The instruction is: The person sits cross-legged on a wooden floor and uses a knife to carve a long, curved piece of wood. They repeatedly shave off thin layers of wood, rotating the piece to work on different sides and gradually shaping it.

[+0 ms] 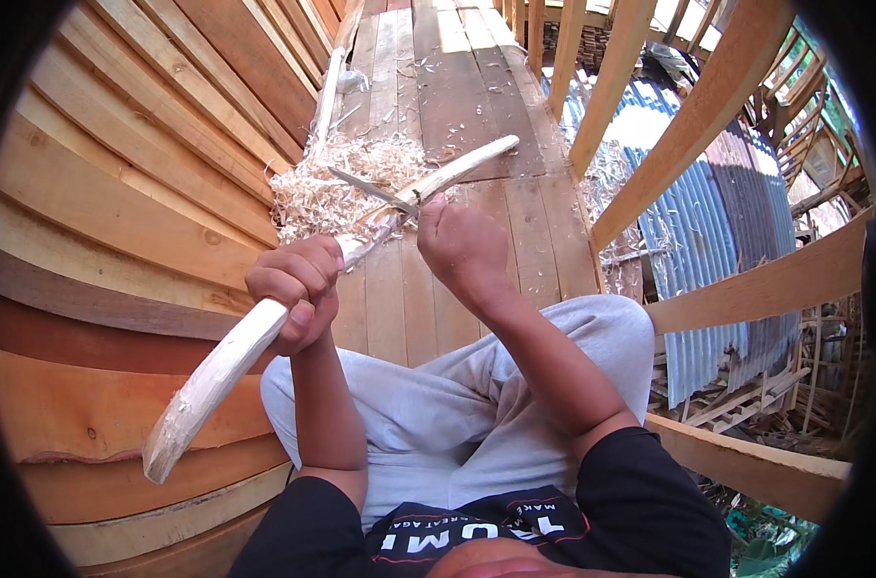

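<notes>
A long, pale, peeled wooden stick [214, 378], slightly bent, runs slantwise in front of me from the lower left to the upper right. My left hand [298, 287] is wrapped round it below its middle. In my right hand [463, 247], closed in a fist, is a knife; its handle is hidden by the fingers. The knife's blade [366, 187] points to the upper left and crosses the stick, apparently against its surface. Bare, freshly cut wood shows around that crossing. A heap of curled wood shavings [313, 197] lies beyond my left hand.
Plank flooring [448, 299] stretches ahead, strewn with loose shavings. Overlapping boards form a wall [120, 183] close on my left. Wooden railing slats [693, 130] stand on my right, with corrugated metal sheets [708, 241] beyond them. My crossed legs [399, 395] are just below my hands.
</notes>
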Demonstrator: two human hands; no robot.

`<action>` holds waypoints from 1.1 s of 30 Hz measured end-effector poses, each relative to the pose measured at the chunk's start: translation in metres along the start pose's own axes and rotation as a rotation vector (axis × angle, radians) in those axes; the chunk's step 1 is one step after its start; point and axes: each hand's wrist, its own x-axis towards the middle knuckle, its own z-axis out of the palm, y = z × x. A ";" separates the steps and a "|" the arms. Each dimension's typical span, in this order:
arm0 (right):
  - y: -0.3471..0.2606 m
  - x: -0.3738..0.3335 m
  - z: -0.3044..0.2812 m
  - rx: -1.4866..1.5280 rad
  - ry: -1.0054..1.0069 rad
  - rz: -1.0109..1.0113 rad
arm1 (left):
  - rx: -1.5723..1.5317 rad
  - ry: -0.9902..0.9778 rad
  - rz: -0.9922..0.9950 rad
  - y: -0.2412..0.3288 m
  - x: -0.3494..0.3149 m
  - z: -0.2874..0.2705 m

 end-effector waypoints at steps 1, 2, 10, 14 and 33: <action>0.009 0.005 0.007 -0.015 0.058 -0.017 | -0.006 -0.017 0.002 0.003 0.001 0.000; 0.019 0.014 0.014 0.007 0.103 -0.002 | -0.002 0.010 -0.003 0.000 0.001 0.001; 0.023 0.024 0.028 0.102 0.137 0.017 | -0.010 0.053 -0.006 0.001 0.000 -0.002; -0.004 0.010 0.015 0.087 0.034 -0.024 | 0.025 0.067 -0.008 0.001 -0.003 -0.006; 0.036 0.048 0.019 0.061 0.100 0.079 | 0.007 -0.014 -0.059 -0.002 0.006 0.007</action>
